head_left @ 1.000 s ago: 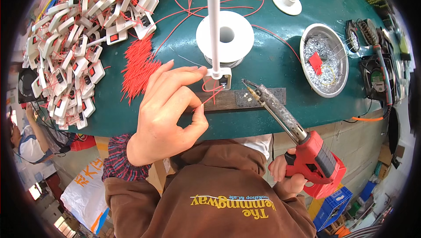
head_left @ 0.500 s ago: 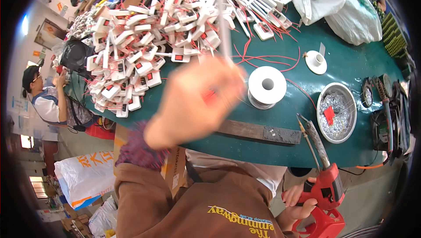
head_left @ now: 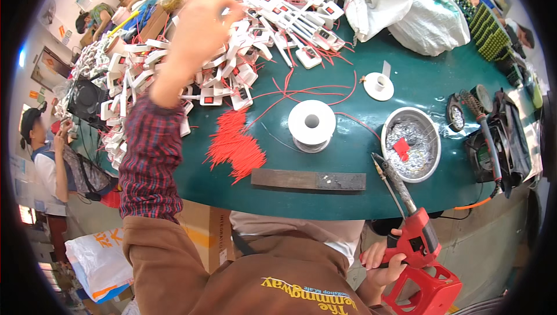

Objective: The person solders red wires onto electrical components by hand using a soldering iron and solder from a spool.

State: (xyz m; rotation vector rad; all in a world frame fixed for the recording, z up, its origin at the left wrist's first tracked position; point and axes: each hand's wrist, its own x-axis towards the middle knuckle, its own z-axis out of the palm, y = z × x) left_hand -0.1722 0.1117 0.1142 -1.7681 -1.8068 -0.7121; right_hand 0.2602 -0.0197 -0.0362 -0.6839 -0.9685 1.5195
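Observation:
My right hand [head_left: 384,261] grips a red soldering gun [head_left: 422,239] at the lower right. The gun's long dark barrel and thin feed tube point up toward a round bowl [head_left: 434,167] of silvery bits with a red scrap inside. Far forward on the left, my left hand [head_left: 206,28] hovers over a large heap of white plastic pieces [head_left: 241,80] with red parts and red wires. Its fingers are turned away and blurred, so what they hold does not show. Below the heap lie many short red wires [head_left: 235,144], beside a spool of thin wire [head_left: 311,123].
A dark flat bar [head_left: 307,180] lies near the table's front edge. Farther right are a small white reel [head_left: 379,86], a small fan [head_left: 484,152] and another soldering tool [head_left: 490,141]. A white sack [head_left: 426,22] rests at the back. Other people sit around the table.
My left hand has swung from the table's middle forward and left over the heap, uncovering the short red wires. The right hand keeps its hold on the soldering gun; the whole view has shifted.

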